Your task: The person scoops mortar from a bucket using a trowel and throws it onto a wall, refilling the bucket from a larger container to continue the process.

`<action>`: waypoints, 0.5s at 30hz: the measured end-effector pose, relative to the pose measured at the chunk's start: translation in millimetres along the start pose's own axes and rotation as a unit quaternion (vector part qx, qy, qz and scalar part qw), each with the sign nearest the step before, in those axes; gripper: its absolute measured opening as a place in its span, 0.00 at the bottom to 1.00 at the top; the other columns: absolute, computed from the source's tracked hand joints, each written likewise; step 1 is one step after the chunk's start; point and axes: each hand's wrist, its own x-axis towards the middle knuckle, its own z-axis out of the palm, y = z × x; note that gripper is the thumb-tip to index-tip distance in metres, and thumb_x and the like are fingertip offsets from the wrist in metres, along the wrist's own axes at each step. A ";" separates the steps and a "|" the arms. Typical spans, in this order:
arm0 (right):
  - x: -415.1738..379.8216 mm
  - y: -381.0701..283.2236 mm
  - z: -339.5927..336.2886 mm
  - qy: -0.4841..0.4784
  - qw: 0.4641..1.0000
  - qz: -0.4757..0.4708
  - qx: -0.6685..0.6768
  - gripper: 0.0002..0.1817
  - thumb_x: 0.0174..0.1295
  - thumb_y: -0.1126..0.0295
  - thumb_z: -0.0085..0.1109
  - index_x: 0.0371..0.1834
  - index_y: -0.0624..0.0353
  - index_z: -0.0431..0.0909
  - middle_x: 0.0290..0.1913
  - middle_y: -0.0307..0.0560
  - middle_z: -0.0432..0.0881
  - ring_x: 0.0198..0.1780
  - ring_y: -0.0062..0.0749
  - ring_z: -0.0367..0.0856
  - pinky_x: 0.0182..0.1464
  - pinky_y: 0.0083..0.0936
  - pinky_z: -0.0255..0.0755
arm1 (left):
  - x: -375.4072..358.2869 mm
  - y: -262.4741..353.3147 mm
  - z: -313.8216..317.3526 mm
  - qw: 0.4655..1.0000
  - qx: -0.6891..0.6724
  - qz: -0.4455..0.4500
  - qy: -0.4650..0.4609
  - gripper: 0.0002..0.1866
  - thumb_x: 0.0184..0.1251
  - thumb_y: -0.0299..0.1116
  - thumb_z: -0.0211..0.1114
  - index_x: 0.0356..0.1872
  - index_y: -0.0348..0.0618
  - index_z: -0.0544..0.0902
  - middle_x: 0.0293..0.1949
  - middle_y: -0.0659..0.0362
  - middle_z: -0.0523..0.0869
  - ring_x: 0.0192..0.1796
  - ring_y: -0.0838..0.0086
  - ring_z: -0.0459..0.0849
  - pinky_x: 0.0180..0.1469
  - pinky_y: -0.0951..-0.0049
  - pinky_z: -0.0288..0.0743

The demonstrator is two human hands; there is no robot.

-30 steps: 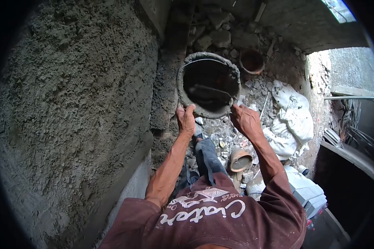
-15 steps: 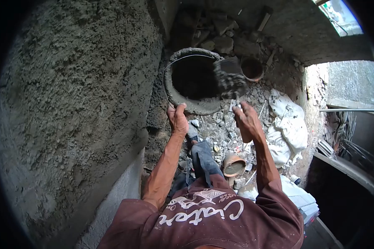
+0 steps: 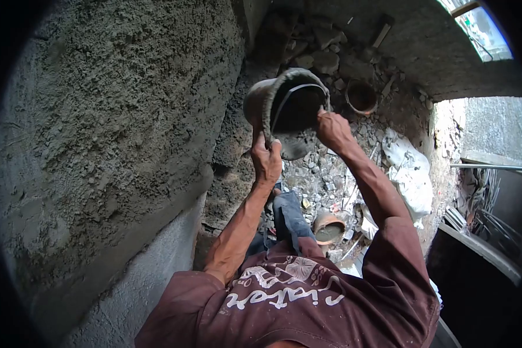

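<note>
A mortar-crusted bucket (image 3: pixel 260 103) stands tilted in front of me, its dark mouth turned to the right. Gripping its near rim is my left hand (image 3: pixel 267 160), thumb over the edge. A wire bail (image 3: pixel 298 88) arcs across the opening. My right hand (image 3: pixel 333 129) is closed at the right side of the mouth, around a trowel handle that mostly hides in the fist. The trowel's blade is lost in the bucket's dark inside, so I cannot see what lies on it.
A rough mortar-covered wall (image 3: pixel 127 127) rises close on the left. Rubble (image 3: pixel 313 171) covers the ground. A second bucket (image 3: pixel 361 97) stands beyond, a clay-coloured pot (image 3: pixel 329 229) sits near my leg, and a white sack (image 3: pixel 412 177) lies to the right.
The bucket has gone from upright to tilted, with my left hand still on its rim. My right hand has carried the trowel from beside the bucket, loaded with mortar, into its mouth.
</note>
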 end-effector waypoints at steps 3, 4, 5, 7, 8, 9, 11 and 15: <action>-1.8 17.7 59.8 -0.090 0.989 -0.043 0.108 0.08 0.56 0.69 0.52 0.30 0.64 0.75 0.25 0.57 0.79 0.28 0.49 0.81 0.27 0.38 0.73 | 1.1 7.7 -21.7 0.996 0.035 0.071 -0.040 0.31 0.56 0.27 0.52 0.65 0.32 0.65 0.69 0.42 0.61 0.69 0.55 0.63 0.66 0.68 0.60; -13.6 7.2 65.8 -0.099 0.987 -0.043 0.117 0.08 0.56 0.69 0.52 0.30 0.64 0.75 0.25 0.57 0.79 0.28 0.49 0.81 0.27 0.38 0.73 | 2.9 7.7 -31.7 0.994 0.034 0.060 -0.085 0.32 0.56 0.27 0.52 0.65 0.32 0.63 0.69 0.42 0.60 0.70 0.56 0.63 0.67 0.68 0.59; -25.0 -4.3 70.5 -0.170 0.966 -0.010 0.193 0.10 0.55 0.67 0.54 0.31 0.65 0.75 0.25 0.57 0.80 0.28 0.48 0.81 0.27 0.37 0.72 | 7.8 6.5 -37.8 0.990 0.031 0.054 -0.127 0.33 0.55 0.26 0.52 0.66 0.32 0.62 0.69 0.42 0.59 0.70 0.57 0.62 0.67 0.69 0.58; -29.3 -34.5 62.6 -0.253 0.915 0.065 0.308 0.15 0.54 0.63 0.58 0.33 0.68 0.74 0.26 0.58 0.80 0.28 0.44 0.81 0.29 0.35 0.71 | 13.8 -1.7 -46.2 0.990 0.020 0.012 -0.138 0.33 0.55 0.26 0.52 0.67 0.32 0.61 0.70 0.43 0.59 0.70 0.59 0.62 0.67 0.69 0.58; -31.1 -46.5 58.8 -0.270 0.890 0.110 0.350 0.18 0.53 0.62 0.60 0.35 0.69 0.74 0.26 0.58 0.79 0.29 0.42 0.81 0.31 0.35 0.71 | 15.1 -9.2 -48.8 0.990 0.001 -0.009 -0.139 0.33 0.54 0.26 0.53 0.66 0.32 0.63 0.68 0.44 0.62 0.68 0.61 0.65 0.66 0.70 0.59; -31.9 -45.9 73.0 -0.216 0.891 0.061 0.394 0.18 0.55 0.64 0.57 0.39 0.70 0.72 0.21 0.48 0.73 0.23 0.29 0.73 0.25 0.32 0.69 | 16.6 -15.4 -51.3 0.990 -0.018 -0.031 -0.138 0.32 0.54 0.26 0.53 0.65 0.32 0.64 0.67 0.46 0.65 0.66 0.63 0.67 0.65 0.71 0.61; -36.9 -49.9 74.7 -0.180 0.863 0.066 0.467 0.20 0.55 0.62 0.56 0.42 0.71 0.72 0.21 0.44 0.73 0.23 0.27 0.72 0.27 0.29 0.69 | 20.8 -20.1 -56.7 0.983 -0.061 -0.097 -0.141 0.29 0.54 0.27 0.54 0.62 0.32 0.68 0.60 0.51 0.72 0.59 0.67 0.72 0.62 0.72 0.63; -44.0 -28.0 48.9 -0.286 0.771 0.091 0.561 0.22 0.53 0.62 0.57 0.47 0.68 0.75 0.25 0.47 0.76 0.26 0.28 0.73 0.31 0.27 0.71 | 31.8 -35.5 -42.9 0.975 -0.143 -0.141 -0.090 0.25 0.53 0.27 0.57 0.56 0.33 0.71 0.49 0.59 0.78 0.50 0.73 0.73 0.58 0.74 0.63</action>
